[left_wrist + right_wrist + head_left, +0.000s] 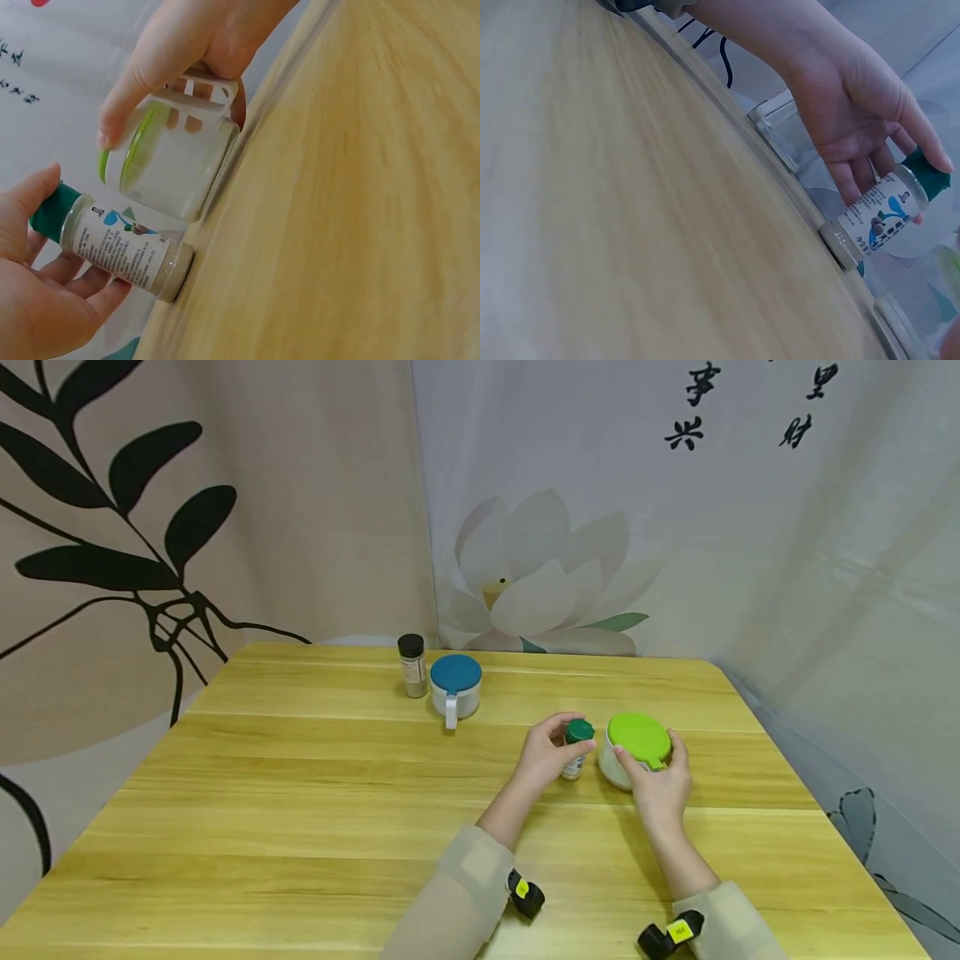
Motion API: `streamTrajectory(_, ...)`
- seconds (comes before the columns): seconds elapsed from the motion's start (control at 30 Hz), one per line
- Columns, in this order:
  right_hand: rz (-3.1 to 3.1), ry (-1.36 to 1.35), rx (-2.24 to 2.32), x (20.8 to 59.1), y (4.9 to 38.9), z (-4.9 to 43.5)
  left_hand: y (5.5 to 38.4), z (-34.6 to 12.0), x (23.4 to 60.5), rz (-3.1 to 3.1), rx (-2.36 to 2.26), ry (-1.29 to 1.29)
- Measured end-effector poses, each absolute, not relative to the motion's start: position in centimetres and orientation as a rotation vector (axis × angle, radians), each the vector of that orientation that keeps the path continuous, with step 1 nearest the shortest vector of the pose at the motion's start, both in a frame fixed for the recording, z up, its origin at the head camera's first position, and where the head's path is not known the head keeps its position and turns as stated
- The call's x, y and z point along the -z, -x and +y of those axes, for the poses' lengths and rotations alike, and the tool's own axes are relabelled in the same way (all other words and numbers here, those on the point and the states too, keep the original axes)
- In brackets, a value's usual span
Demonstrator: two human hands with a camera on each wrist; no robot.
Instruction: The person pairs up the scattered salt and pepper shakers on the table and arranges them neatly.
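Observation:
My left hand (543, 753) holds an upright seasoning bottle (124, 249) with a dark green cap (579, 730), thumb and fingers around its upper part. A printed label wraps the bottle, and its base is at the tabletop in both wrist views. Just to the right, my right hand (663, 789) grips a clear seasoning jar (177, 169) with a bright green lid (639, 735) and a white handle (196, 101). Its thumb lies near the lid and its fingers go round the handle side. In the right wrist view, only a small part of this hand shows at the edge.
At the back of the wooden table (315, 827) stand a black-capped bottle (413, 675) and, close beside it, a blue-lidded jar (457, 693) whose white handle faces forward. Behind the table's back edge hangs a printed curtain (555, 443).

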State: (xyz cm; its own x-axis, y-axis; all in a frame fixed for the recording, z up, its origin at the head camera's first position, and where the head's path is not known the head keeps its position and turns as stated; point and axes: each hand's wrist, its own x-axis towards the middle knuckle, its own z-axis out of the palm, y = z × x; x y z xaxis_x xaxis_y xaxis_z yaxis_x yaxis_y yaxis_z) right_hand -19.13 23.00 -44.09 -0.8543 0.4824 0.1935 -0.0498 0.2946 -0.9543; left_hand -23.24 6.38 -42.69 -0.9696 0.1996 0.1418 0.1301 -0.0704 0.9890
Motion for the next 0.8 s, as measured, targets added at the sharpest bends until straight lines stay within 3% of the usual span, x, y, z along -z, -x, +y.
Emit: streamTrajectory(0.8,-2.085,0.407,-1.614,44.17,18.97,22.95,23.31,6.69,42.97,2.141,-2.201,-0.383)
